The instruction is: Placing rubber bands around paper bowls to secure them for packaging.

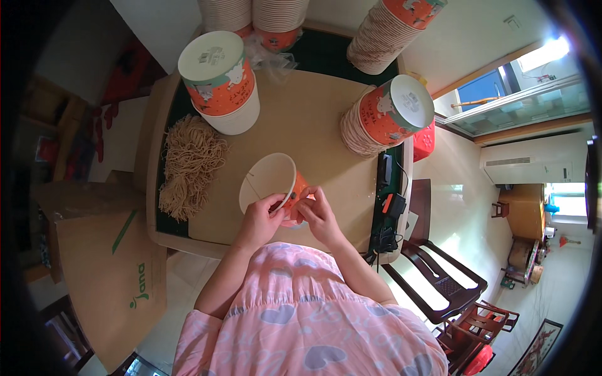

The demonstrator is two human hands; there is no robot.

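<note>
A paper bucket point(268, 178), white inside with an orange printed outside, lies tilted at the table's near middle, its mouth toward the left. A thin cord runs across its inside. My left hand point(262, 218) grips the bucket's near rim with thumb and fingers. Against the orange outer wall, my right hand point(318, 217) has its fingers pinched together; whatever they hold is too small to make out. A small dark spot shows on the wall between the hands. Left of the bucket lies a heap of beige cords point(191, 166).
Upside-down orange-and-white buckets point(219, 81) stand at the back left, another stack point(389, 113) at the right. Further nested stacks point(389, 37) stand behind. Black devices with cables point(384, 241) lie along the right edge. A cardboard box point(113, 276) is at the left, a dark chair point(439, 282) at the right.
</note>
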